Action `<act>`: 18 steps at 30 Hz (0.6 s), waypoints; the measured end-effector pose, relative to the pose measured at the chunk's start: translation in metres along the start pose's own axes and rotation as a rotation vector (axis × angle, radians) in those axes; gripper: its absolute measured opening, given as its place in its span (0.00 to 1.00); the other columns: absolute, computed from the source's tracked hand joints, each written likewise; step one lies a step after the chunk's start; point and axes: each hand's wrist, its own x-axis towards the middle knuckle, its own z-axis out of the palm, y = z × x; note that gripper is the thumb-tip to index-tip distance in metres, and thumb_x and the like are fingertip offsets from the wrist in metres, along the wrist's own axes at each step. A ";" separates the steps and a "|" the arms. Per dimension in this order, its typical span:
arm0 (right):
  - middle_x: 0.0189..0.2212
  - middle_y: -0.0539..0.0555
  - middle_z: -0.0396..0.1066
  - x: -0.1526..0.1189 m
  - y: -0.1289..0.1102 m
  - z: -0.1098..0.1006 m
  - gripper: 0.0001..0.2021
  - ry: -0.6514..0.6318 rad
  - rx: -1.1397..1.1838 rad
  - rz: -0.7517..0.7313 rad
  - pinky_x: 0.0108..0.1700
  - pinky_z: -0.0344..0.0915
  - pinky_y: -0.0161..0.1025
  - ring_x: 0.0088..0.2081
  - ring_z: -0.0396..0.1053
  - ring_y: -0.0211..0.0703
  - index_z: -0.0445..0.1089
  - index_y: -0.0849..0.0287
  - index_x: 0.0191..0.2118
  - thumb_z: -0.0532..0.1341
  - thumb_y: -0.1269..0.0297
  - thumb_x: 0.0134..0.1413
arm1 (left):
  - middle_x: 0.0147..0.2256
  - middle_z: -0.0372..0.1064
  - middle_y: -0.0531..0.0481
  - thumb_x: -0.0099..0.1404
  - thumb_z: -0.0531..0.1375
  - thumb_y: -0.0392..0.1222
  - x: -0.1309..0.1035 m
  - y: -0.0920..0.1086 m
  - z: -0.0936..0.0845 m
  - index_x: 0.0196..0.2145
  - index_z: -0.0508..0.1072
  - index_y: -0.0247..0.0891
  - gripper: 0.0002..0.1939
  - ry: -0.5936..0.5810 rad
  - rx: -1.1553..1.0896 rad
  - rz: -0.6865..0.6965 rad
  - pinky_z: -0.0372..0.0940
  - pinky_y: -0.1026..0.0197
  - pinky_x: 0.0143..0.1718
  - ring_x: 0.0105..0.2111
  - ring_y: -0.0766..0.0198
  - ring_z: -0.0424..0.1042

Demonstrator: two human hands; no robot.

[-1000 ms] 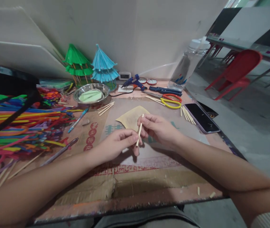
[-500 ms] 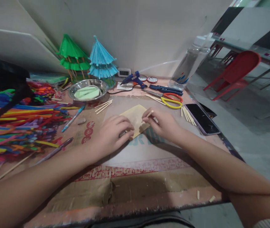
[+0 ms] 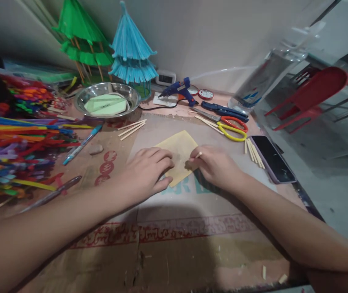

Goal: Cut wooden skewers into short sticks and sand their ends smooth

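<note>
A yellow square sheet [image 3: 180, 152] lies on the translucent mat [image 3: 168, 211] in the middle of the table. My left hand [image 3: 152, 169] rests over its left edge, fingers spread and lying flat, holding nothing. At the sheet's right edge, my right hand [image 3: 212, 165] is closed in a pinch on a short wooden stick [image 3: 199, 154], whose pale end shows above the fingers. The fingertips of that hand are in shadow, close to the sheet.
Behind stand a metal bowl [image 3: 79, 99], a blue paper tower [image 3: 133, 53], a green one [image 3: 78, 24], a glue gun [image 3: 178, 89], scissors [image 3: 233, 128] and a tilted bottle [image 3: 259, 79]. A phone [image 3: 273, 158] lies right; colourful pipe cleaners [image 3: 15, 150] lie left.
The view has shifted closer and lower over the table. My right hand has turned, so less of the stick shows, and my left thumb now sits further from the fingers.
</note>
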 end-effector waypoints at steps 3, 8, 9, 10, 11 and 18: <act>0.31 0.54 0.75 -0.002 -0.009 0.003 0.09 -0.067 0.145 -0.087 0.38 0.65 0.36 0.33 0.72 0.41 0.67 0.58 0.36 0.52 0.69 0.68 | 0.53 0.71 0.44 0.70 0.58 0.46 0.000 -0.001 0.001 0.47 0.73 0.37 0.12 0.000 -0.004 0.020 0.60 0.48 0.55 0.55 0.50 0.67; 0.30 0.56 0.74 -0.004 -0.005 0.002 0.09 -0.062 -0.001 -0.013 0.37 0.65 0.39 0.33 0.71 0.45 0.66 0.58 0.35 0.51 0.69 0.67 | 0.54 0.71 0.43 0.70 0.58 0.45 0.001 -0.001 0.003 0.48 0.73 0.38 0.12 -0.003 0.014 0.011 0.60 0.47 0.55 0.55 0.49 0.67; 0.30 0.57 0.74 -0.003 -0.004 0.002 0.09 -0.035 -0.046 0.017 0.37 0.65 0.40 0.33 0.71 0.46 0.66 0.58 0.36 0.51 0.69 0.66 | 0.54 0.71 0.43 0.70 0.59 0.45 0.001 -0.001 0.003 0.48 0.73 0.38 0.13 -0.001 0.014 0.005 0.60 0.47 0.55 0.55 0.49 0.67; 0.30 0.57 0.74 -0.003 -0.003 0.002 0.08 -0.018 -0.064 0.025 0.37 0.65 0.40 0.34 0.71 0.46 0.66 0.58 0.36 0.51 0.69 0.66 | 0.54 0.71 0.44 0.70 0.59 0.45 0.001 -0.001 0.003 0.48 0.72 0.38 0.13 0.004 0.012 0.004 0.60 0.47 0.55 0.55 0.49 0.67; 0.30 0.56 0.75 -0.003 -0.004 0.003 0.08 -0.017 -0.052 0.004 0.38 0.65 0.40 0.34 0.71 0.45 0.66 0.57 0.36 0.51 0.69 0.66 | 0.53 0.71 0.44 0.70 0.59 0.45 0.001 -0.001 0.003 0.47 0.72 0.38 0.12 0.008 0.010 0.009 0.60 0.47 0.54 0.55 0.49 0.67; 0.28 0.56 0.73 -0.003 -0.003 0.001 0.07 -0.038 -0.123 0.001 0.35 0.63 0.39 0.31 0.70 0.45 0.66 0.58 0.35 0.52 0.71 0.63 | 0.52 0.71 0.44 0.69 0.60 0.44 0.000 -0.001 0.004 0.47 0.72 0.37 0.11 0.035 0.020 0.017 0.61 0.47 0.53 0.53 0.49 0.68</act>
